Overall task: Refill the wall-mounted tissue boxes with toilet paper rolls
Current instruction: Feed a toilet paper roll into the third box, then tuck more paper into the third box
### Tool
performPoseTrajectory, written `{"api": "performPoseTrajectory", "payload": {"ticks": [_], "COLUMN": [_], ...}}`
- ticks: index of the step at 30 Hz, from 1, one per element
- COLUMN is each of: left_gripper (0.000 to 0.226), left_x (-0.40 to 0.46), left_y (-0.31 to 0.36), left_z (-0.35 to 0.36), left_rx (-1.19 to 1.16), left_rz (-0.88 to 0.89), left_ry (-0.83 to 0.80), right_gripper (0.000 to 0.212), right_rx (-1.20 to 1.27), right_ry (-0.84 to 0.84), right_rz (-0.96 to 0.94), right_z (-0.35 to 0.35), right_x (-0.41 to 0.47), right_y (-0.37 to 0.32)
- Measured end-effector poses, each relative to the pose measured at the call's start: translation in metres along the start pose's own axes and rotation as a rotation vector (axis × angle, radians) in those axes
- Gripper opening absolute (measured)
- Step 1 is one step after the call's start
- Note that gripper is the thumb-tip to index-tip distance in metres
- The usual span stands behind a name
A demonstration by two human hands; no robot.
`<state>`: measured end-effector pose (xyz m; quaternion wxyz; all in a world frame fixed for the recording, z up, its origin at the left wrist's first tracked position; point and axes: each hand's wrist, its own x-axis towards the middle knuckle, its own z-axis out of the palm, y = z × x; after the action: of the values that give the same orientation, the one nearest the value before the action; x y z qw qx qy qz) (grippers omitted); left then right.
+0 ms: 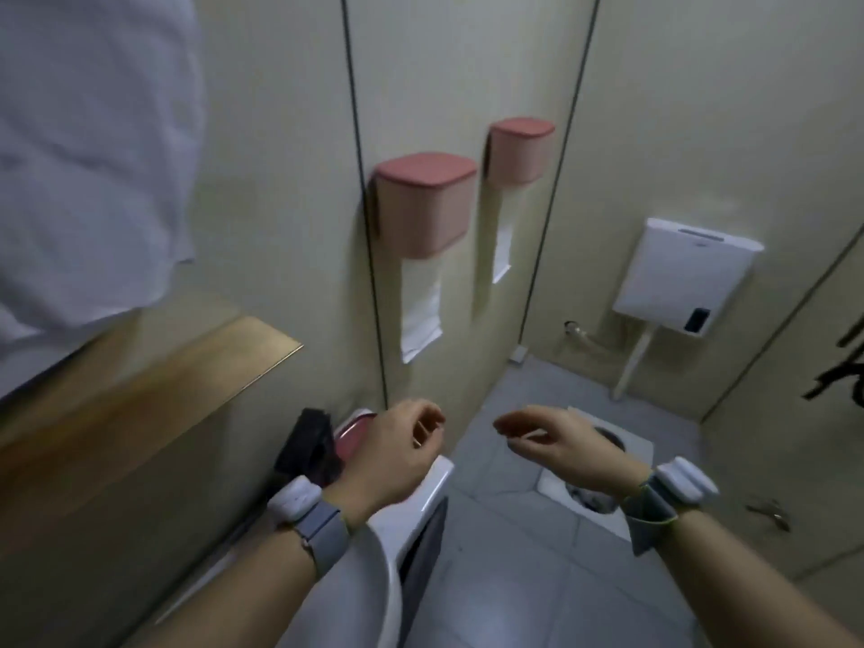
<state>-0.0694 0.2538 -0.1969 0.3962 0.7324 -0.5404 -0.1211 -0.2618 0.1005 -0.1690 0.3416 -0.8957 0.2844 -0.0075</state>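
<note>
Two pink tissue boxes, the near box (423,203) and the far box (520,149), hang on the wall with lids shut and paper hanging out below, so they look full. Your left hand (397,453) and right hand (556,444) float low, loosely open, holding nothing.

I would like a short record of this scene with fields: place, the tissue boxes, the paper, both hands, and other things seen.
place: toilet stall, beige panel walls, grey tile floor
near tissue box: pink, on the wall, lid shut
far tissue box: pink, on the same wall, lid shut
paper: a white strip hangs below the near box, another strip below the far one
left hand: empty, fingers curled, below the near box
right hand: empty, open, over the squat toilet
other: white cistern on the back wall
</note>
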Motion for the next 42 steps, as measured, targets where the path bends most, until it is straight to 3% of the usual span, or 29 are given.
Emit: {"api": "performPoseTrajectory", "payload": {"ticks": [7,13,17,19,22,24,26,30,33,38,42], "left_gripper": [0.010,0.011,0.013,0.015,0.016,0.017,0.017,0.022,0.028,0.043,0.052], "left_x": [-0.124,-0.203,-0.265,-0.293,-0.331,-0.350,-0.365,-0.376,-0.370,-0.340,-0.283], "left_y": [-0.108,-0.153,-0.166,-0.169,-0.168,-0.163,-0.162,-0.170,-0.176,-0.183,-0.174], "left_z": [-0.034,-0.035,-0.028,-0.026,-0.018,-0.009,-0.004,-0.010,-0.014,-0.027,-0.023], "left_rx": [0.091,0.108,0.086,0.085,0.094,0.076,0.056,0.042,0.053,-0.007,-0.104], "left_rz": [-0.387,-0.747,-0.976,-1.052,-1.141,-1.174,-1.190,-1.190,-1.159,-1.122,-1.017], "left_ry": [-0.007,0.064,0.096,0.110,0.076,0.048,0.035,0.021,0.011,0.039,0.094], "right_gripper": [0.031,0.034,0.034,0.043,0.077,0.096,0.099,0.073,0.066,0.053,0.074], "right_rx": [0.036,-0.012,-0.034,-0.055,-0.054,-0.090,-0.193,-0.234,-0.239,-0.164,-0.142], "right_ry": [-0.294,-0.596,-0.701,-0.748,-0.721,-0.641,-0.553,-0.527,-0.547,-0.540,-0.433], "right_rz": [-0.117,-0.199,-0.190,-0.137,-0.008,0.053,0.038,-0.033,-0.058,-0.093,-0.164], "right_z": [0.150,0.230,0.298,0.338,0.390,0.416,0.434,0.451,0.449,0.408,0.336], "right_x": [0.062,0.088,0.080,0.071,0.048,0.034,0.025,0.023,0.023,0.020,0.017], "right_y": [-0.059,-0.084,-0.093,-0.095,-0.102,-0.108,-0.112,-0.109,-0.104,-0.101,-0.084]}}
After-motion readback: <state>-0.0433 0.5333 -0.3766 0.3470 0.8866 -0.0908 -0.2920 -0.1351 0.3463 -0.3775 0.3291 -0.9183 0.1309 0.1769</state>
